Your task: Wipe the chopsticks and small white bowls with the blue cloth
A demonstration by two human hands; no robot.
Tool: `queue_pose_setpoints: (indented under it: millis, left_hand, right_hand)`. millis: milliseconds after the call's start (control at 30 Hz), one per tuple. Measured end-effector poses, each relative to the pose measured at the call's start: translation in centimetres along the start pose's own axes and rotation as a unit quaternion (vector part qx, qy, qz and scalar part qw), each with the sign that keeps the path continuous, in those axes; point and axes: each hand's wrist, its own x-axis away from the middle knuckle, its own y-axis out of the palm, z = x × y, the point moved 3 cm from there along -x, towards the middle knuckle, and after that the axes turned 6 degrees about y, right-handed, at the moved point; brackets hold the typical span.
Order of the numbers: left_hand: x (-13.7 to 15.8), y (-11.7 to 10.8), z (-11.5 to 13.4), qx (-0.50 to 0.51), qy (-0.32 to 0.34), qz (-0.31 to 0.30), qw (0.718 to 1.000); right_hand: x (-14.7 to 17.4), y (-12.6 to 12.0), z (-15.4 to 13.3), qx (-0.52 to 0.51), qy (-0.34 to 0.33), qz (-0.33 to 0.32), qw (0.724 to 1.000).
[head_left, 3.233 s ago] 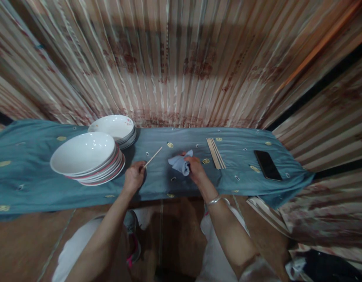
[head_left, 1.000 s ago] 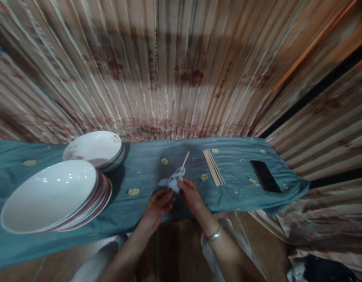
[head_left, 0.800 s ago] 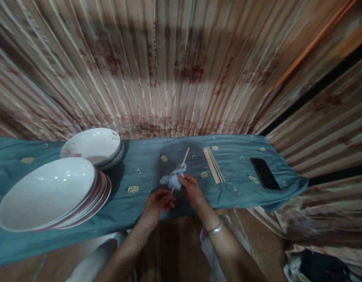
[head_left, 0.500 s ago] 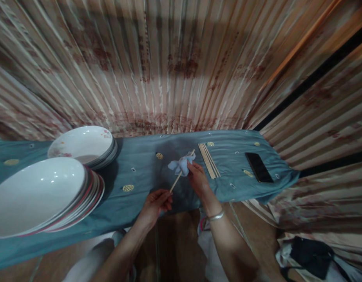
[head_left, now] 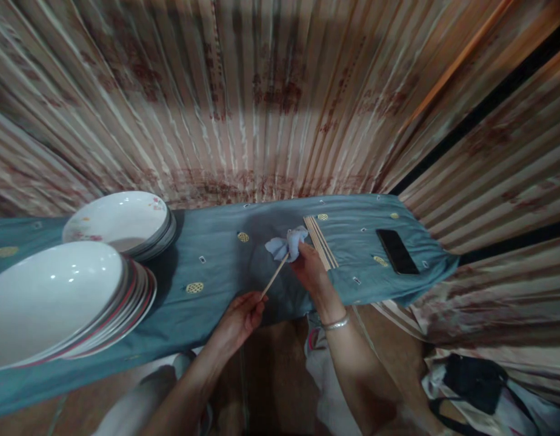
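My left hand [head_left: 242, 315] pinches the lower end of a slim wooden chopstick [head_left: 274, 279], which slants up to the right. Around its upper part, my right hand [head_left: 307, 264] is closed on a pale blue cloth [head_left: 286, 244]; the chopstick's far tip is hidden in the folds. A silvery bracelet circles the right wrist. Just right of the cloth, several more chopsticks [head_left: 320, 242] lie side by side on the blue tablecloth [head_left: 220, 266], partly behind my right hand.
Two stacks fill the left of the table: white plates [head_left: 53, 297] in front and flower-patterned dishes [head_left: 119, 221] behind. A black phone [head_left: 397, 251] lies at the right. Pleated curtains [head_left: 262, 121] hang behind, and a dark bag [head_left: 475, 381] is low at the right.
The cloth and my right hand have shifted slightly along the chopstick toward its upper end, and the tip that poked out is now covered. The whole view has moved a little.
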Motion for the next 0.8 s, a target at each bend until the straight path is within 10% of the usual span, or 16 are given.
queue_pose_setpoints:
  millis: [800]
  left_hand:
    - [-0.2, -0.2, 1.4, 0.038, 0.053, 0.035, 0.997]
  right_hand:
    - [3.2, 3.3, 4.4, 0.081, 0.084, -0.032, 0.993]
